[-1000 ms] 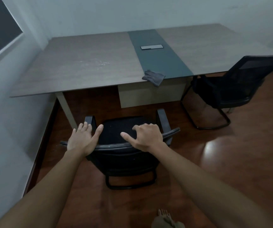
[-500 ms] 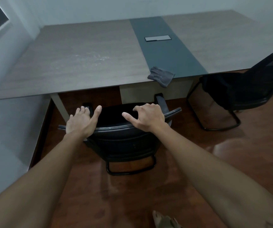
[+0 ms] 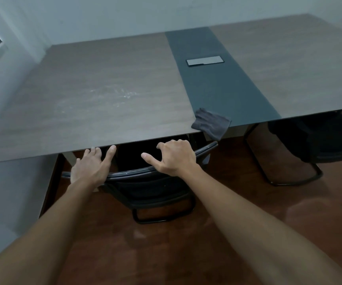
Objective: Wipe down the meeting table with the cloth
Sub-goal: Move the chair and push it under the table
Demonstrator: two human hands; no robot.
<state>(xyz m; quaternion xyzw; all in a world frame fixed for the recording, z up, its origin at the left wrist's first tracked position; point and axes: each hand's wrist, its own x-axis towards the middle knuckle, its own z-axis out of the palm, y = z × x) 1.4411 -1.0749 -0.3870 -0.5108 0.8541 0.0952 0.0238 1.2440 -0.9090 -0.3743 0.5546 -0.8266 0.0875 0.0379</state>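
Both hands on the chair (image 3: 145, 175) backrest, top rail. Left hand (image 3: 93, 167): fingers straight, palm flat on the rail's left end, thumb out toward the middle, so the grip is spread, pushing rather than clasping. Right hand (image 3: 174, 158): fingers curled over the rail's right part, thumb and index sticking out left, a loose hook on the rail.

Step in hand, as I read it: tuck the chair under the tabletop (image 3: 96, 95) to free the near edge before any wiping. Seat is already under the edge; left fingertips sit just at the tabletop lip.

To do it well:
- Push level and even with both hands so the sled base slides straight on the floor (image 3: 248, 233) and doesn't yaw.
- Watch the left fingers: they are nearest the lip, risk of a pinch between rail and edge. Stop before the rail meets it.
- Right armrest sits just below the cloth; don't snag it.

Cloth (image 3: 211, 124): grey, crumpled, on the near edge of the tabletop at the dark centre strip (image 3: 217, 89), one corner hanging over. Untouched, just beyond the right hand. That hand is the natural one to take it.

Further out: whitish smears (image 3: 112, 95) on the left wood half look like the first wipe target. Flat grey plate (image 3: 205, 61) set in the strip. Second chair (image 3: 310, 145) at right, partly under.
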